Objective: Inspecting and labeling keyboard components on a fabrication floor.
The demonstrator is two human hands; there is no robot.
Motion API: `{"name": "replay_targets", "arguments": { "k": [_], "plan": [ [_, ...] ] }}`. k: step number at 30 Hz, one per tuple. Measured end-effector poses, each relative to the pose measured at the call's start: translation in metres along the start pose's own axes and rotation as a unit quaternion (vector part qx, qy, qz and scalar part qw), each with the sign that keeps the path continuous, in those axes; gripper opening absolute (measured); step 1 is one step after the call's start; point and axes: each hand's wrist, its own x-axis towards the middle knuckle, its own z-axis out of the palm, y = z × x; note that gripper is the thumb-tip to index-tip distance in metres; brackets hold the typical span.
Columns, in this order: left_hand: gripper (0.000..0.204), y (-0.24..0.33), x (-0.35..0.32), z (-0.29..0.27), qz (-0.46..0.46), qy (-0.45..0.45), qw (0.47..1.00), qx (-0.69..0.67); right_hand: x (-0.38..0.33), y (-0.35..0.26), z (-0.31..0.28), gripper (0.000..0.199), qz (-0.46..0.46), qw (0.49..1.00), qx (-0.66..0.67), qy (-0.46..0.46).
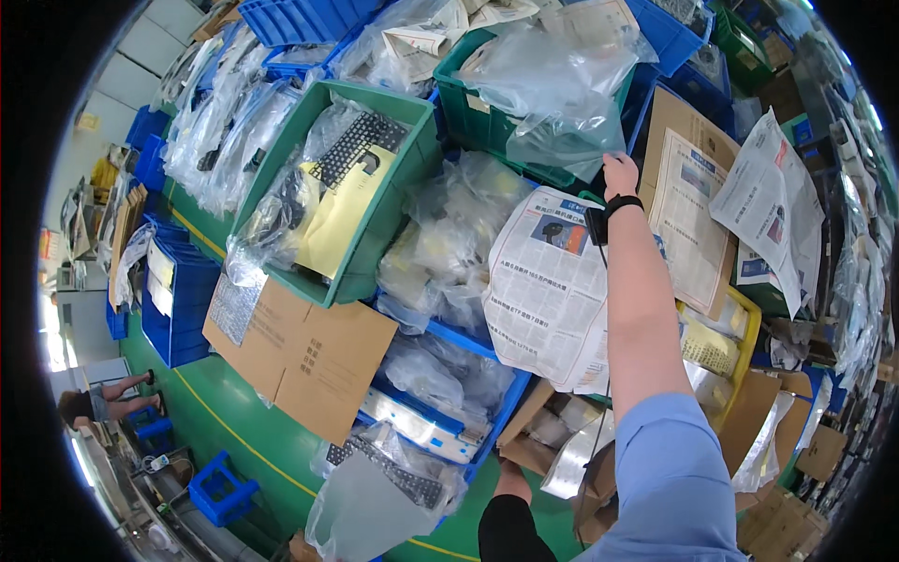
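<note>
Plastic seemed to be gripped at the far side of the scene: the fingers of the right hand [620, 176] looked closed on the near right edge of a clear plastic bag [554, 80], though how firmly it was pinched could not be told. The bag was spread over the top of a dark green crate [457, 98], with its near edge drooped over the rim. The left hand could not be made out, so the state of its fingers could not be told. Because only one edge appeared to be held, the thin film could be torn or slipped from the fingertips if it were pulled sharply, and its loose folds could be snagged on the crate's rim.

A dark wristband [625, 202] was worn just below the hand, and a thin black cord [596, 440] was seen beside the forearm. If the arm were swung, that cord could be caught on the cardboard nearby. The printed newspaper [538, 300] to the near left could be creased or dragged by the forearm passing over its edge.

Farther left, a keyboard [358, 150] and a yellow sheet [342, 211] were held in a lighter green crate [398, 201]; should it be knocked, its contents could be shifted, since little free space was left between the crates.
</note>
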Motion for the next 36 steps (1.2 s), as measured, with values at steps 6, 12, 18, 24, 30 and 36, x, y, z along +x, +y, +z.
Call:
{"name": "replay_targets", "arguments": {
  "k": [6,12,18,24,30,36],
  "plan": [
    [0.029,0.036,-0.031,-0.004,0.011,0.032,0.999,-0.024,-0.129,0.014,0.006,0.015,0.141,0.964,0.213,-0.072],
    [0.029,0.059,-0.048,-0.018,0.066,0.038,0.992,-0.102,-0.25,0.0,-0.067,0.008,0.108,0.986,0.098,-0.075],
    [0.032,0.045,-0.075,-0.032,0.109,0.026,0.98,-0.166,-0.346,-0.059,-0.112,0.012,0.034,0.986,0.052,-0.157],
    [0.024,0.063,-0.113,-0.048,0.182,0.096,0.924,-0.321,-0.437,-0.18,-0.134,0.042,0.16,0.938,0.116,-0.284],
    [0.023,-0.001,-0.158,-0.094,0.137,0.158,0.869,-0.449,-0.59,-0.292,-0.114,0.055,-0.005,0.868,0.009,-0.496],
    [0.014,-0.094,-0.22,-0.134,0.162,0.224,0.746,-0.606,-0.764,-0.346,-0.108,0.025,-0.188,0.657,-0.032,-0.729]
  ]
}}
